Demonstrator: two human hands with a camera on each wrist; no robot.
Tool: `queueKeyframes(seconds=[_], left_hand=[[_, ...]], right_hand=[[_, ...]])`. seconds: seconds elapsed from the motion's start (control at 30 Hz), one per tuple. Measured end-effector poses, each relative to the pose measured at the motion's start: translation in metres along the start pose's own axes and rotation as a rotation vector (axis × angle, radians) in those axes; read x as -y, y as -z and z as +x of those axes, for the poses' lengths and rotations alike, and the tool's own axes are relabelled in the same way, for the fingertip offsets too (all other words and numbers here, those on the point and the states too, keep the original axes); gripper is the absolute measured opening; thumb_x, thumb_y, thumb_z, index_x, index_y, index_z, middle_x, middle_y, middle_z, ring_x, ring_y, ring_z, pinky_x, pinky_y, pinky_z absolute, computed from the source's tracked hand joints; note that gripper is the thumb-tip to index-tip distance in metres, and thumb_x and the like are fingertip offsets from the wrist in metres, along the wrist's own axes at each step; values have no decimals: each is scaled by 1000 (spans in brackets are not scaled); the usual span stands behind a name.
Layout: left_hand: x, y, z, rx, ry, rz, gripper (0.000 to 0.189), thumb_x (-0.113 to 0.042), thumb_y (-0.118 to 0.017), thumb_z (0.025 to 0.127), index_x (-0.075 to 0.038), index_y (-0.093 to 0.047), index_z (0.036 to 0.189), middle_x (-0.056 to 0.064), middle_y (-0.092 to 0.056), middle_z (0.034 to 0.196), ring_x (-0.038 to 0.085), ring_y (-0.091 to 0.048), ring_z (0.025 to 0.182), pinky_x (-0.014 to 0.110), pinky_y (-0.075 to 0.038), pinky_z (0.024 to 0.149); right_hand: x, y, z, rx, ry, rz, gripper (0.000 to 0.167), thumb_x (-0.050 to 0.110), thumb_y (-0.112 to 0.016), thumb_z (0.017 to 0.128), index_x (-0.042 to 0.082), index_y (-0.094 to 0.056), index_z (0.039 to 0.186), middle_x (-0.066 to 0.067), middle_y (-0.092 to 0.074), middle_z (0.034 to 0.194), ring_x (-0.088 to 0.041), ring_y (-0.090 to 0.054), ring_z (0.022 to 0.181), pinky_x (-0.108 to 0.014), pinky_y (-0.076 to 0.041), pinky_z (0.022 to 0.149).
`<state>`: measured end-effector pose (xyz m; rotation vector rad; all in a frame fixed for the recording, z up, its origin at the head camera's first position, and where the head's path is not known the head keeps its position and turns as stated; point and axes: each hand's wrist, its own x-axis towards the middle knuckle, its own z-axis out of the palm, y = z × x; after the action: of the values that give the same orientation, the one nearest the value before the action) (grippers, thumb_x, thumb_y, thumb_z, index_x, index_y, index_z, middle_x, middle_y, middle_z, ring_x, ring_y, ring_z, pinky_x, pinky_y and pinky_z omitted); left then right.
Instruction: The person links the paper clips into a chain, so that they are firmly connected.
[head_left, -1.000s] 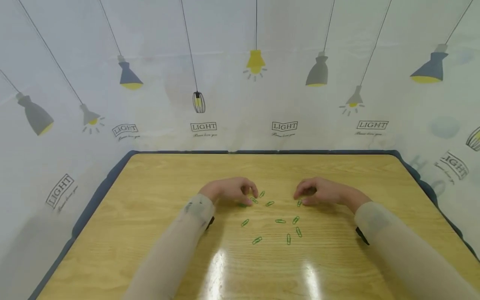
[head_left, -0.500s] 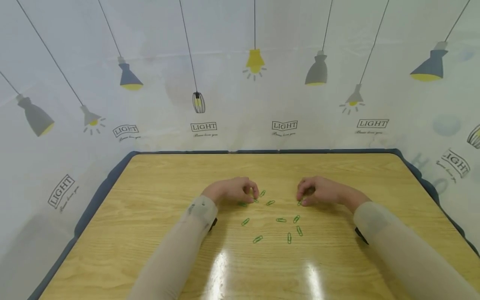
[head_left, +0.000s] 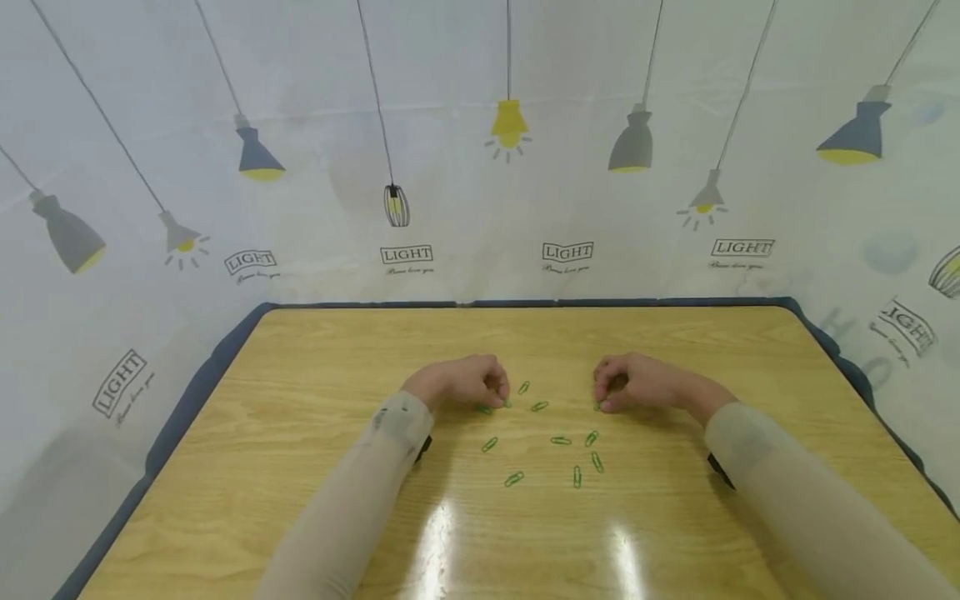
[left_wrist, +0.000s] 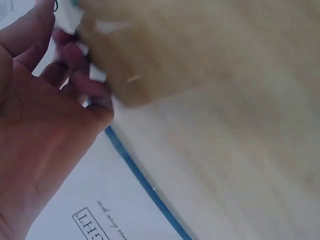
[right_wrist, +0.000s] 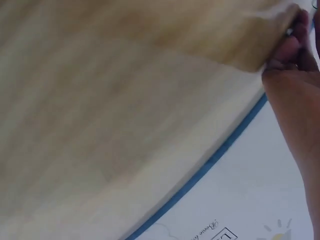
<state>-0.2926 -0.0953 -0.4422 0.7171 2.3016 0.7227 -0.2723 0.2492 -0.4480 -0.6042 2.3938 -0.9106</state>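
Observation:
In the head view, my left hand (head_left: 474, 382) pinches a green paper clip (head_left: 507, 405) between thumb and index finger, low over the table. Another green paper clip (head_left: 485, 409) lies partly hidden under that hand. Across from it, my right hand (head_left: 641, 383) pinches a green paper clip (head_left: 597, 407), mostly covered by the fingertips. Between the hands lie a tilted paper clip (head_left: 524, 387) and a second paper clip (head_left: 540, 407). In the left wrist view, the left hand (left_wrist: 47, 120) has its fingers bent; the right hand (right_wrist: 295, 100) sits at the right wrist view's edge.
Several more green paper clips are scattered nearer on the wooden table (head_left: 300, 467), among them one clip (head_left: 490, 445) at left and one clip (head_left: 577, 477) at right. A dark blue edge (head_left: 360, 305) borders the table. Behind it hangs a lamp-printed white sheet (head_left: 450, 150).
The left thumb and index finger have closed together on the clip beside them. The right fingertips have also drawn together on their clip. The other clips have stayed in place.

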Motion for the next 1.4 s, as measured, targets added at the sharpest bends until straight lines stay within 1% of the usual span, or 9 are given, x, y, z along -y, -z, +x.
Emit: queueKeyframes(seconds=[0.17,0.3,0.4,0.53,0.7,0.97,1.1,1.23,1.4], left_hand=[[-2,11,-2,-97,-49,3,4,-15,-70,104,-15,-72,101,1,-70,111,19,-64,106,39,-53,100],[-19,23,-8,-222,-132,-133,3,-14,-67,106,-12,-68,105,12,-72,114,30,-68,109,49,-56,100],[-35,29,-17,-300,-172,-232,5,-15,-68,106,-11,-68,109,17,-73,117,34,-70,110,57,-56,103],[-47,32,-28,-382,-171,-246,9,-18,-71,104,-12,-74,110,7,-77,112,23,-73,104,52,-59,100],[-56,32,-37,-458,-162,-259,13,-20,-73,103,-15,-79,112,0,-79,108,17,-73,101,49,-60,97],[-71,22,-43,-511,-208,-291,15,-26,-77,101,-18,-79,113,-1,-80,107,16,-73,99,38,-60,90],[-78,18,-42,-530,-235,-310,13,-24,-78,100,-16,-80,109,0,-81,104,16,-73,96,36,-61,87],[-83,16,-42,-529,-243,-330,13,-23,-77,100,-14,-81,108,2,-81,104,16,-74,96,36,-61,88],[-85,16,-44,-534,-241,-335,13,-23,-78,100,-13,-80,108,2,-80,105,15,-74,97,35,-60,88]], right_hand=[[12,12,1,41,-30,8,12,21,-78,97,10,-73,102,-5,-71,108,-21,-59,98,-37,-50,90],[30,23,0,8,-4,88,24,22,-69,104,6,-71,121,-13,-68,112,-25,-60,98,-39,-54,90],[45,32,-6,-64,51,139,31,25,-60,110,11,-67,137,-14,-64,116,-28,-59,101,-44,-55,95],[62,40,-9,-129,116,167,30,27,-56,112,18,-69,138,-12,-64,110,-31,-59,98,-43,-56,93],[82,42,-9,-177,166,181,29,23,-62,109,13,-70,135,-10,-70,107,-24,-64,93,-37,-58,84],[104,38,-8,-293,219,314,24,14,-66,106,2,-71,126,-3,-78,105,-18,-72,86,-34,-63,77],[108,31,-7,-334,253,387,23,16,-67,107,-1,-73,121,-1,-76,96,-17,-70,82,-32,-62,77],[110,23,-6,-358,292,458,21,17,-70,105,-1,-75,115,1,-73,86,-18,-67,77,-33,-61,74],[109,16,-5,-373,314,501,18,13,-72,102,-2,-75,111,1,-75,84,-19,-70,76,-33,-63,74]])
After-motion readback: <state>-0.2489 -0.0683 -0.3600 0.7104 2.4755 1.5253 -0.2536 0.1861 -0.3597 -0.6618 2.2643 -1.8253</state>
